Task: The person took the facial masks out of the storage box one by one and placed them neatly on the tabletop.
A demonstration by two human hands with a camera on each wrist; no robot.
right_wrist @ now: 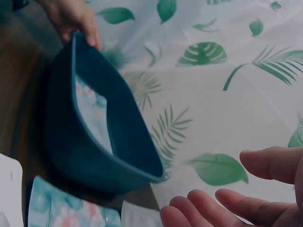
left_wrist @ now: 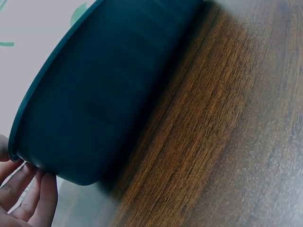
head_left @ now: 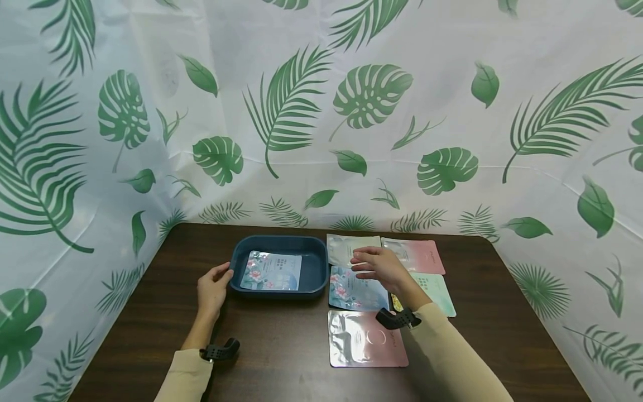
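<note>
A dark blue plastic tray [head_left: 314,268] stands near the back of the table, left of centre. Inside it lies a light blue floral sheet-mask packet [head_left: 273,272]. My left hand [head_left: 211,291] grips the tray's left end, thumb at the rim and fingers against the outer wall in the left wrist view. Over the packets to the right hovers my right hand [head_left: 382,269], fingers loosely extended and holding nothing. Beneath and beside it are a blue floral packet [head_left: 351,293], a pale silvery green packet [head_left: 344,249] and a pink packet [head_left: 427,257].
A mint green packet [head_left: 436,289] lies partly under the right forearm, with a yellow edge [head_left: 397,303] showing beside it. Nearer the front is a shiny pink packet [head_left: 364,340]. A leaf-printed curtain [head_left: 301,190] hangs behind the dark wooden table [head_left: 281,357].
</note>
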